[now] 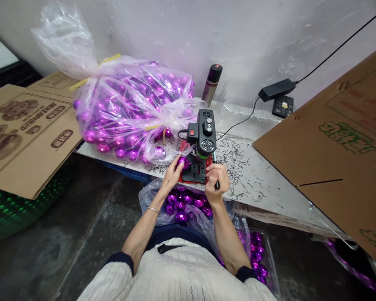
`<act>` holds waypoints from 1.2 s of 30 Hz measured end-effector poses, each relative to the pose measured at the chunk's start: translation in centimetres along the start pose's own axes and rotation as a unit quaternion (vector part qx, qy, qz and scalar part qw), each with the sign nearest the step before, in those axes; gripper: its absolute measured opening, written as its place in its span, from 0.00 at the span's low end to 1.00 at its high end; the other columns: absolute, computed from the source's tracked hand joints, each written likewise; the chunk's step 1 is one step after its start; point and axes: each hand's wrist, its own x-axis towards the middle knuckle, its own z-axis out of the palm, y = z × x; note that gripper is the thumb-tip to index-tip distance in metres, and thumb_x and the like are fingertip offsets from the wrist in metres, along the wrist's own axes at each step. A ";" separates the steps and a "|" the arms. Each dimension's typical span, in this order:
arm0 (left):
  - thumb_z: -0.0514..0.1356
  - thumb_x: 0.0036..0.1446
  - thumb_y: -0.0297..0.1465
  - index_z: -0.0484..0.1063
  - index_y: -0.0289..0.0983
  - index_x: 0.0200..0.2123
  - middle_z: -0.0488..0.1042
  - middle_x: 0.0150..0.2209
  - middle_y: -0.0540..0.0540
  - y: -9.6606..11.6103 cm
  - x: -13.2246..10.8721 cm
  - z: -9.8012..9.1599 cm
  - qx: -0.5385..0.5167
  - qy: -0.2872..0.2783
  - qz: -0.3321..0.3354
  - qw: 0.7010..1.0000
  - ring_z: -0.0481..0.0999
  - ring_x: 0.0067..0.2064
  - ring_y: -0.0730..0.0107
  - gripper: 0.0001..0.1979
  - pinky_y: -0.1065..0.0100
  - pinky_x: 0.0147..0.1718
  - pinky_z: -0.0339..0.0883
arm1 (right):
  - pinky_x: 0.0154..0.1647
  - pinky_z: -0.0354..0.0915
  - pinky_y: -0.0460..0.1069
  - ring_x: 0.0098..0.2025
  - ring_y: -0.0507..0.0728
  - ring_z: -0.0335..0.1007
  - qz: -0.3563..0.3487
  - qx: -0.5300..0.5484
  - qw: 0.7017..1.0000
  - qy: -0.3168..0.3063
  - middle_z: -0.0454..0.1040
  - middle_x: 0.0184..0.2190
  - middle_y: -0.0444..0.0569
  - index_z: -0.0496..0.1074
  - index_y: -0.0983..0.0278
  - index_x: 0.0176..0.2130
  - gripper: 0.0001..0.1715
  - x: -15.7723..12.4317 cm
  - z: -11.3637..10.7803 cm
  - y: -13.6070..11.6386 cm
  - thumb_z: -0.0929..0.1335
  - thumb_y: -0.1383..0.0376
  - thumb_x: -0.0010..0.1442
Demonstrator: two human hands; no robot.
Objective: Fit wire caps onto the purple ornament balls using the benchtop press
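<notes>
My left hand (173,172) has its fingers closed on a shiny purple faceted ball (184,162), beside the base of a small black bench machine (207,131). A red switch box sits on the machine's left side. My right hand (217,177) is wrapped round the black-gripped lever (217,184) at the machine's right. The machine stands on a red and black base plate (192,172) at the table's front edge. Below it, in my lap, an open clear plastic bag (147,194) holds several more purple balls (181,205).
A large tied plastic bag (128,100) of purple balls fills the table's left. Small dark bits litter the white table (269,184). Behind stand a spray can (212,83) and a power adapter (277,89). Cardboard boxes (338,138) flank both sides; a green container (28,213) is lower left.
</notes>
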 end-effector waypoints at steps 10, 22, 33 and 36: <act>0.73 0.55 0.40 0.72 0.38 0.58 0.77 0.54 0.38 0.0 1.1 2.0 0.141 0.013 0.145 0.979 0.77 0.58 0.51 0.30 0.51 0.59 0.72 | 0.33 0.66 0.49 0.32 0.52 0.72 -0.013 -0.018 1.000 -0.011 0.72 0.28 0.44 0.67 0.60 0.31 0.15 0.4 -0.2 -0.3 0.61 0.72 0.69; 0.71 0.59 0.39 0.69 0.41 0.61 0.74 0.55 0.39 -0.6 0.2 2.5 0.144 -0.028 0.198 0.969 0.76 0.58 0.53 0.29 0.53 0.58 0.71 | 0.32 0.67 0.48 0.32 0.52 0.72 -0.012 -0.023 1.000 -0.019 0.72 0.29 0.44 0.67 0.61 0.32 0.14 0.2 -0.4 -0.2 0.61 0.72 0.69; 0.71 0.57 0.45 0.70 0.39 0.62 0.76 0.56 0.37 -1.5 0.7 4.5 0.170 -0.009 0.180 0.969 0.76 0.59 0.50 0.33 0.52 0.58 0.69 | 0.33 0.68 0.48 0.32 0.52 0.73 -0.013 -0.024 0.999 -0.020 0.73 0.29 0.45 0.67 0.61 0.33 0.13 0.3 -0.6 -0.4 0.61 0.73 0.68; 0.70 0.59 0.46 0.70 0.37 0.61 0.77 0.56 0.36 -1.6 0.6 4.4 0.172 -0.005 0.189 0.967 0.77 0.59 0.50 0.33 0.52 0.58 0.69 | 0.33 0.68 0.49 0.32 0.52 0.73 -0.003 -0.023 1.000 -0.021 0.73 0.29 0.44 0.68 0.61 0.33 0.13 -0.1 -0.6 -0.2 0.61 0.72 0.68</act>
